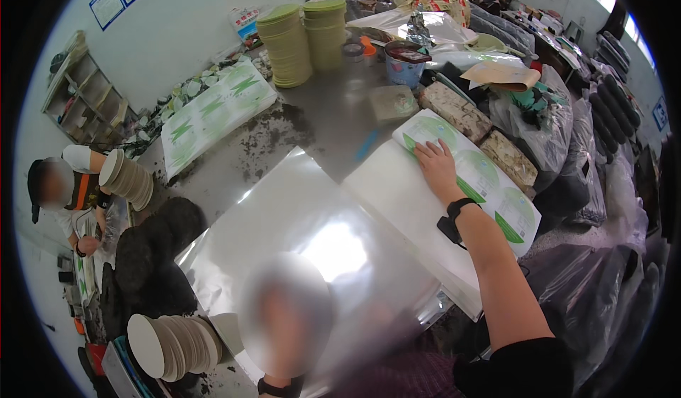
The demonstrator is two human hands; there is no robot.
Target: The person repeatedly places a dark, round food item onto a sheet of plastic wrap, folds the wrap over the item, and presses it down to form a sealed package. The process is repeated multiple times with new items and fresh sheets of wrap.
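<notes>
A large sheet of shiny silver foil (266, 227) lies across the table before me. My left hand (282, 323) is over its near part, heavily blurred, so its fingers and grip cannot be made out. To the right is a stack of printed sheets with green and white designs (463, 158), its top sheet partly folded over and showing a blank white side (393, 196). My right hand (436, 166) rests flat on the printed part, fingers spread. Both wrists wear black bands.
Wrapped blocks (457, 110) border the printed stack. Another printed stack (213, 110), tall piles of green discs (284, 47), a bucket (404, 68) and pale disc stacks (173, 347) stand around. Dark round pads (159, 238) lie left. A co-worker (74, 190) is at far left.
</notes>
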